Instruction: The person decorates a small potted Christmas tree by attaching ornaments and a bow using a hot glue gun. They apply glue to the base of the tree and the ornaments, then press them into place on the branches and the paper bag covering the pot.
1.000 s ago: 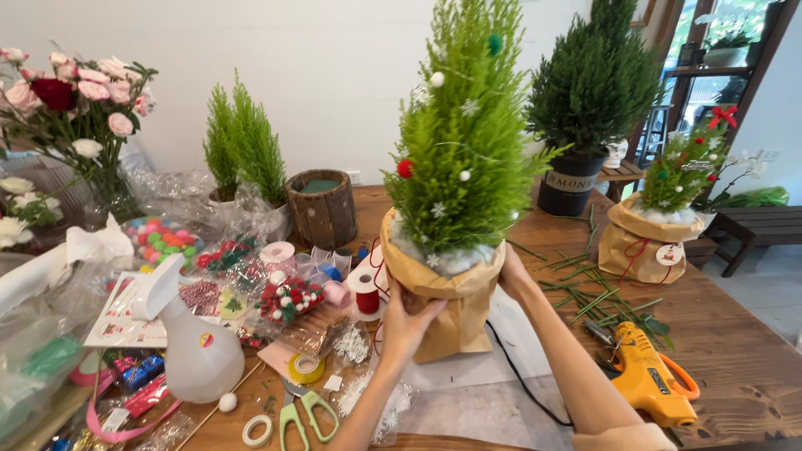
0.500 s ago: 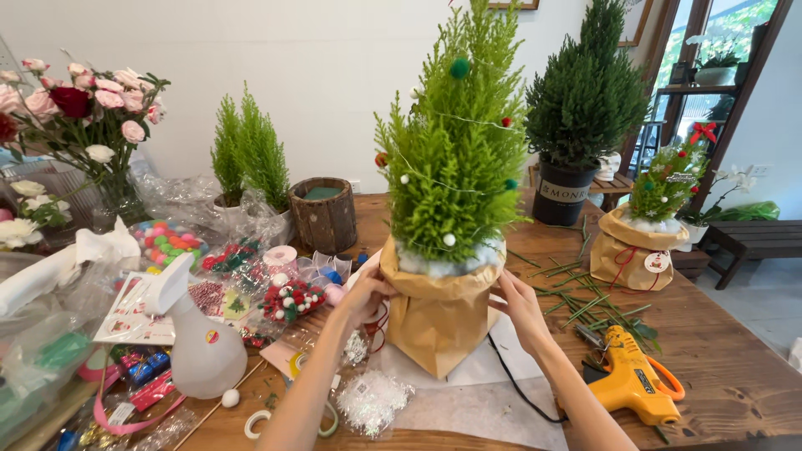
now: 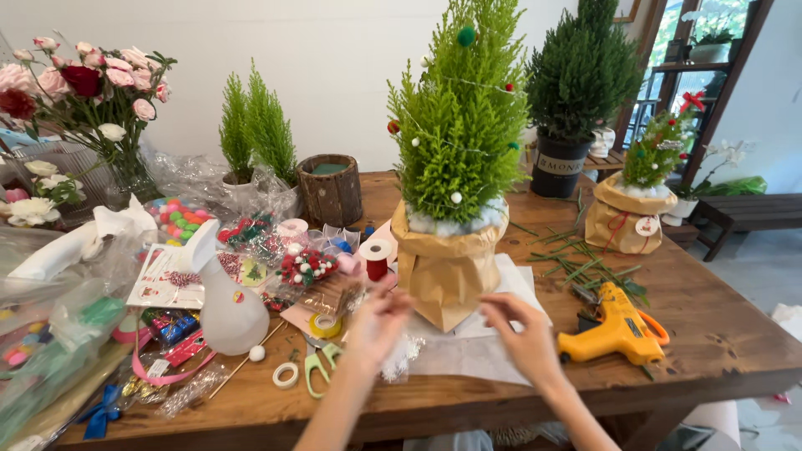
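A small bright green conifer (image 3: pixel 464 134) hung with little coloured balls stands in a brown paper bag wrap (image 3: pixel 447 267) on white paper on the wooden table (image 3: pixel 718 334). My left hand (image 3: pixel 378 321) hovers just left of the bag's base, fingers loosely apart and holding nothing. Level with it, my right hand (image 3: pixel 520 332) is in front of the bag's right corner, also loose and holding nothing. Neither hand touches the bag.
A yellow glue gun (image 3: pixel 614 327) lies right of my right hand. Left are a red ribbon spool (image 3: pixel 377 259), a white spray bottle (image 3: pixel 225 301), green scissors (image 3: pixel 317 367), tape rolls and ornament packets. Behind stand other potted conifers (image 3: pixel 585 75), a wrapped tree (image 3: pixel 639 200) and flowers (image 3: pixel 83 92).
Both hands have let go of the paper bag and drawn back toward me. The tree now stands lower on the table.
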